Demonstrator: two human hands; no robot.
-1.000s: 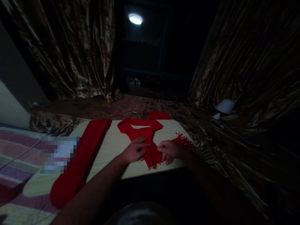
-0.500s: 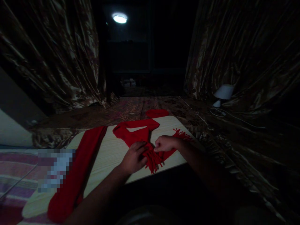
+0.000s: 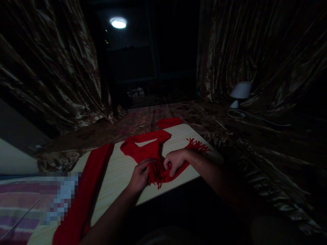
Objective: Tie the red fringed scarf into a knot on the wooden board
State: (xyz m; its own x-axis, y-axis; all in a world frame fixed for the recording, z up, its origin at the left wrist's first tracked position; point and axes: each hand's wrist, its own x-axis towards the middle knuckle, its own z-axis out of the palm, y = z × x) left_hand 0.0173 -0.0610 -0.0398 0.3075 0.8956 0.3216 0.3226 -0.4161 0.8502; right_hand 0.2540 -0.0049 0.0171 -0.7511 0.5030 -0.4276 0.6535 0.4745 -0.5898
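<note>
- So the main thing here is a red fringed scarf (image 3: 148,153) lying on a pale wooden table (image 3: 117,173), looped at the far side, with one fringed end at the hands and more fringe out by the table's right edge. Looks like one piece, though the hands hide the crossing.
- The left hand (image 3: 139,175) has its fingers curled around the nearer fringed end, pinching it as far as I can see. My guess: that keeps the loose strands bunched.
- The right hand (image 3: 175,161) is curled just beside it, over the scarf, thumb and forefinger bent into a rough ring. Can't tell if cloth is actually pinched in there. Probably it's steadying the part leading off to the right fringe.
- A long red folded cloth (image 3: 93,180) lies along the table's left side, well apart from the hands, presumably to leave working room.
- Another red item (image 3: 169,122) sits by the far edge, with a small lamp (image 3: 241,91) farther off to the right.
- Versus half a second ago: the fringe was splayed toward the right under the left hand; now it's gathered against those fingers. The right hand was a tighter fist and has loosened. Folded cloth hasn't budged on the table.
</note>
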